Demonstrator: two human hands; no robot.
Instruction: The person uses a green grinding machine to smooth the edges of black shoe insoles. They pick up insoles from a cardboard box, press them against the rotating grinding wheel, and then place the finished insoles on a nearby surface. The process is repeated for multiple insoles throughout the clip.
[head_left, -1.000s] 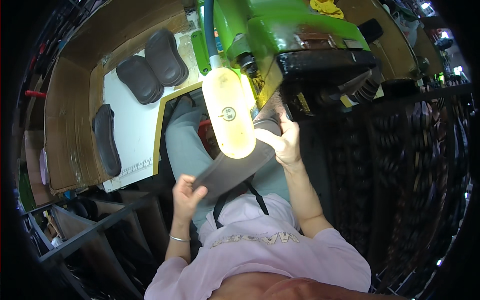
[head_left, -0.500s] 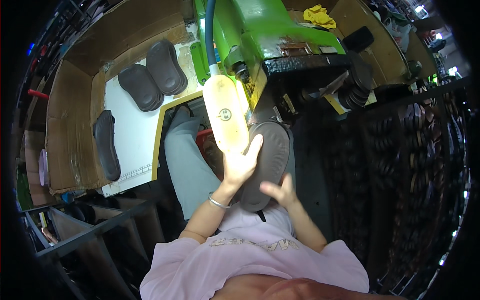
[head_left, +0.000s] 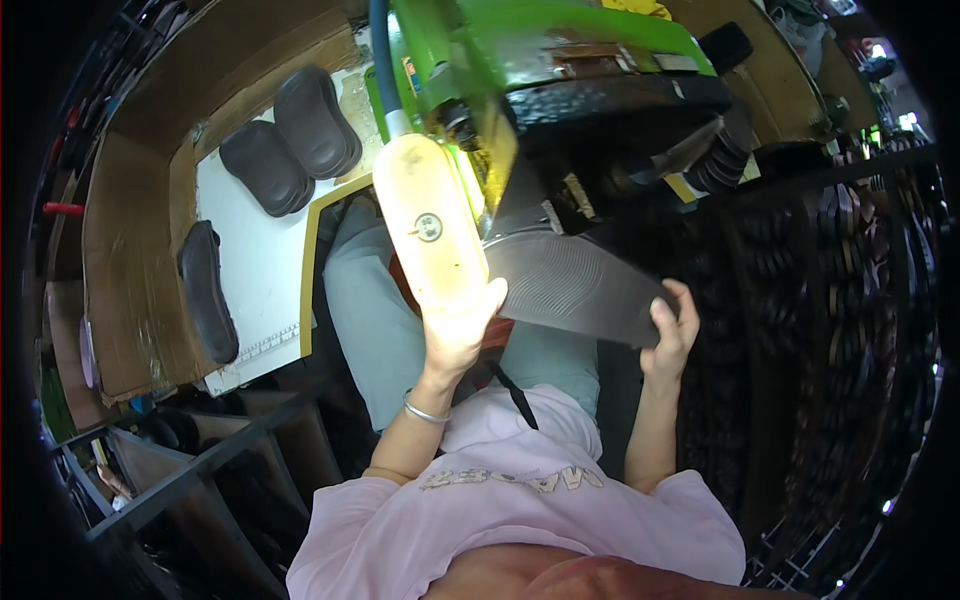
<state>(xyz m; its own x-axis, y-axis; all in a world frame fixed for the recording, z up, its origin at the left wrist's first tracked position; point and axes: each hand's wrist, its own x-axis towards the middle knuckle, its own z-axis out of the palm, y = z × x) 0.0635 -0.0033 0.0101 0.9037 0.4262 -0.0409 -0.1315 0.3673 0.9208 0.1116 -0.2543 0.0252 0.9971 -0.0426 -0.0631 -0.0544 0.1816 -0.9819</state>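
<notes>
A dark brown shoe sole (head_left: 570,285) with a ridged surface lies slantwise over my lap, its far edge close under the green machine (head_left: 590,35). My left hand (head_left: 458,335) grips its left end, thumb on top, the fingers mostly hidden by the yellow lamp (head_left: 430,225). On the sole's other end, at the right, my right hand (head_left: 672,330) is closed with thumb and fingers. The lit lamp hangs just above my left hand and partly covers the sole's edge.
Stacked brown soles (head_left: 315,125) stand on the white board (head_left: 250,270) at the left, inside a cardboard box (head_left: 135,250). More soles (head_left: 722,155) stand by the machine's right side. A rack of soles (head_left: 810,330) fills the right. Metal dividers (head_left: 190,465) are at the lower left.
The sole has swung from nearly upright in the view to slanting right. My right hand has moved right and up and now grips its end. The machine and lamp appear slightly shifted.
</notes>
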